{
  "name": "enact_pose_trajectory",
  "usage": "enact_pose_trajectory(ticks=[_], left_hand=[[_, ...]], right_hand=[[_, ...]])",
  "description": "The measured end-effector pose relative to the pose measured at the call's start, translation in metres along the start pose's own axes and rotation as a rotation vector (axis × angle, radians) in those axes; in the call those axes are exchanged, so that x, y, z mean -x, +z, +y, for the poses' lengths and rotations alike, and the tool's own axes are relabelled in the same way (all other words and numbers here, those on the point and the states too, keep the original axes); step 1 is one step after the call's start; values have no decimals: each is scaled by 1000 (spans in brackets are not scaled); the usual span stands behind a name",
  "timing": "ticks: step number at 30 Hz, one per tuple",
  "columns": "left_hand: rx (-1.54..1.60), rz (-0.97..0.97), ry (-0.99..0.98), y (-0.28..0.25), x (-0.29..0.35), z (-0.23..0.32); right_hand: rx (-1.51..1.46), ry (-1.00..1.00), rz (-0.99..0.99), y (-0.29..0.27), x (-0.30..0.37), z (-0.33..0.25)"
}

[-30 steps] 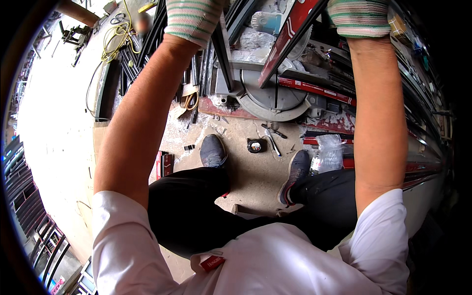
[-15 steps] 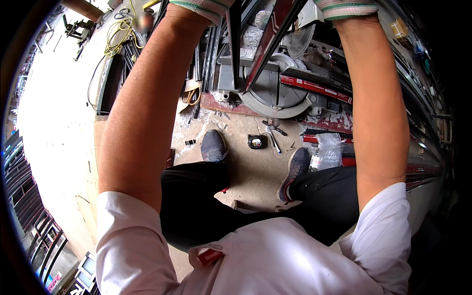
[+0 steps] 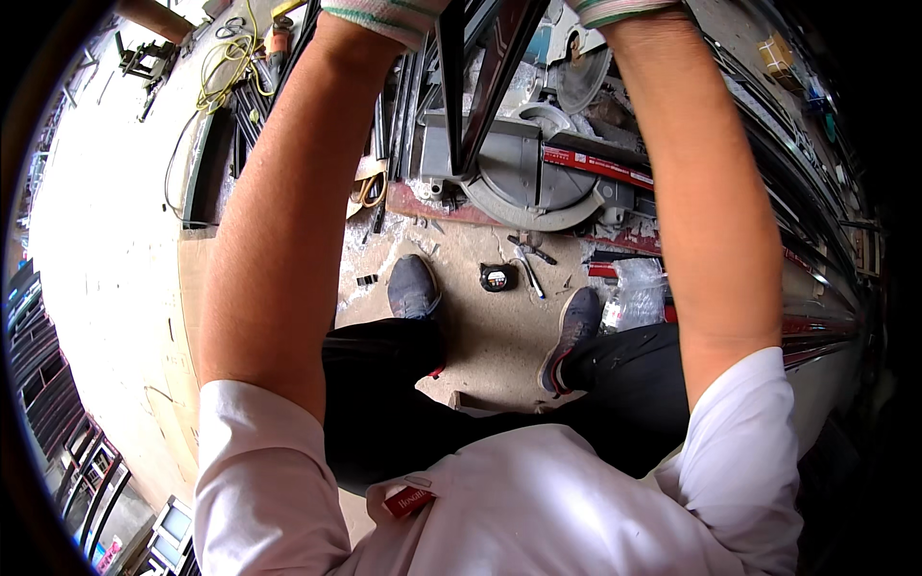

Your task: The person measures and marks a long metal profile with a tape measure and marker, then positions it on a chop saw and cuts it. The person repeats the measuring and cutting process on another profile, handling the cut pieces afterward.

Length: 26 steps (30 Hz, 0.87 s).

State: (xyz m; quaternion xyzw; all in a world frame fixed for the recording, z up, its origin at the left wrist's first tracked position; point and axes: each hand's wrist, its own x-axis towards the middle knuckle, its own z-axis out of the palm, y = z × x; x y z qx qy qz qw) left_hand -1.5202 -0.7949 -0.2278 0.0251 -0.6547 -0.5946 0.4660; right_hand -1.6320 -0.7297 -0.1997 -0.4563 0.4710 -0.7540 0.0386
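My left hand (image 3: 392,13), in a white knit glove with green stripes, is cut off by the top edge; its fingers are out of view. My right hand (image 3: 622,8), gloved alike, shows only its cuff, so its grip is hidden too. Between the hands, two long black frame profiles (image 3: 488,88) slant down and meet in a narrow V. Their lower tip rests on or just above the grey base of a mitre saw (image 3: 509,182). Behind, to the right, stands its round blade (image 3: 582,79). A red-and-black profile (image 3: 597,165) lies across the saw's table.
On the floor before the saw lie a black tape measure (image 3: 497,277), a pen (image 3: 530,273) and a crumpled plastic bag (image 3: 636,293). Scissors (image 3: 370,189) with tan handles lie left of the saw. A yellow cable (image 3: 226,72) coils at far left; profiles (image 3: 768,154) are stacked at right.
My right hand has moved left, toward my left hand. The right-hand profile has swung inward and turned, so the V is narrower. Its tip has shifted slightly left.
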Motion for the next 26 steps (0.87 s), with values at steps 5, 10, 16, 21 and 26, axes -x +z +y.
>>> enact_pose_trajectory(ticks=[5, 10, 16, 21, 26], left_hand=[[10, 33, 33, 6, -21, 1], [35, 3, 16, -12, -8, -17], [12, -39, -175, -19, 13, -35], [128, -178, -243, -28, 23, -34], [99, -267, -226, -22, 24, -31]], right_hand=[[27, 81, 4, 9, -12, -22], [101, -9, -46, 8, 1, 8], [99, 81, -99, 10, 4, 6], [103, 138, -145, 8, 4, -2], [22, -6, -209, 5, -2, 42]])
